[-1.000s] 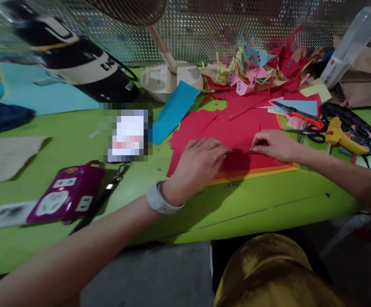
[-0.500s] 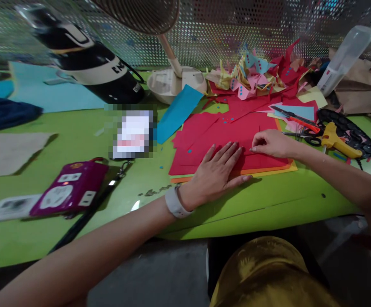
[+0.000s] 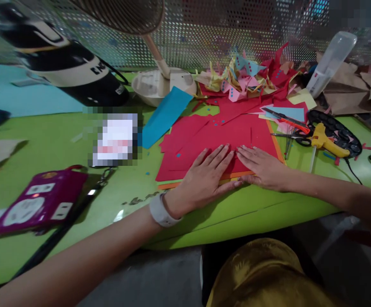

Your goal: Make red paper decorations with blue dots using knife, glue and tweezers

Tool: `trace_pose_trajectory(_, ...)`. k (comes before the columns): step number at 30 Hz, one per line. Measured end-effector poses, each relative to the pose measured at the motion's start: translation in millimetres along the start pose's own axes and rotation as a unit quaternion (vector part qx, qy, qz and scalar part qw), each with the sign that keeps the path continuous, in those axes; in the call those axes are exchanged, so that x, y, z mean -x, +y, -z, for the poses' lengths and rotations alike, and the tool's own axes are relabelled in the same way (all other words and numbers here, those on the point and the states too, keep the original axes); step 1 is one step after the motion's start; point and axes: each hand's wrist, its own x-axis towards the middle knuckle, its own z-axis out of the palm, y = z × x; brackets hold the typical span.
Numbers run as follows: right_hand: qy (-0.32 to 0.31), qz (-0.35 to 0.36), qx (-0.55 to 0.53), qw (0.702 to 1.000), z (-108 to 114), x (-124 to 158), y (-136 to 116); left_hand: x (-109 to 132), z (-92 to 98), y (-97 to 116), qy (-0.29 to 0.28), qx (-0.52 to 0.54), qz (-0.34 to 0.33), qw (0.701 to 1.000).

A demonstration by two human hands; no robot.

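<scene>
A stack of red paper sheets (image 3: 217,132) lies on the green table (image 3: 76,187), with orange and yellow sheets showing under its near edge. My left hand (image 3: 204,179) rests flat on the stack's near edge, fingers stretched out and together. My right hand (image 3: 262,166) lies flat beside it, fingers extended, the fingertips of both hands nearly touching. Neither hand holds anything. A white band sits on my left wrist.
A yellow glue gun (image 3: 328,143), scissors (image 3: 296,136) and a red cutter (image 3: 284,121) lie right of the stack. Folded coloured paper pieces (image 3: 246,74) pile up behind. A blue sheet (image 3: 164,115), a fan base (image 3: 160,85), a black bottle (image 3: 67,68) and a purple power strip (image 3: 35,204) sit left.
My right hand has gone from a pinch on the red paper to lying flat next to my left hand. My left hand, curled a second ago, flattened and stayed on the near edge.
</scene>
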Motion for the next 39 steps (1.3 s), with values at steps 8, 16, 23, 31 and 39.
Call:
trace_pose_trajectory(8,-0.005,0.008,0.029,1.0,-7,4,3,2,3.8,-4,-0.032,0.003,0.016,0.999)
trace_pose_trajectory(16,0.018,0.017,0.032,0.999,-11,5,6,35,23.6,-21,-0.096,-0.02,0.084,0.992)
trace_pose_trajectory(23,0.023,0.024,0.03,0.999,-13,5,9,41,57.1,-22,-0.073,-0.04,0.122,0.989)
trace_pose_trajectory(31,0.034,0.021,0.063,0.997,-14,6,10,4,13.2,22,-0.038,-0.02,0.072,0.996)
trace_pose_trajectory(39,0.033,0.03,0.064,0.997,-13,7,11,0,11.7,31,-0.057,-0.037,0.109,0.992)
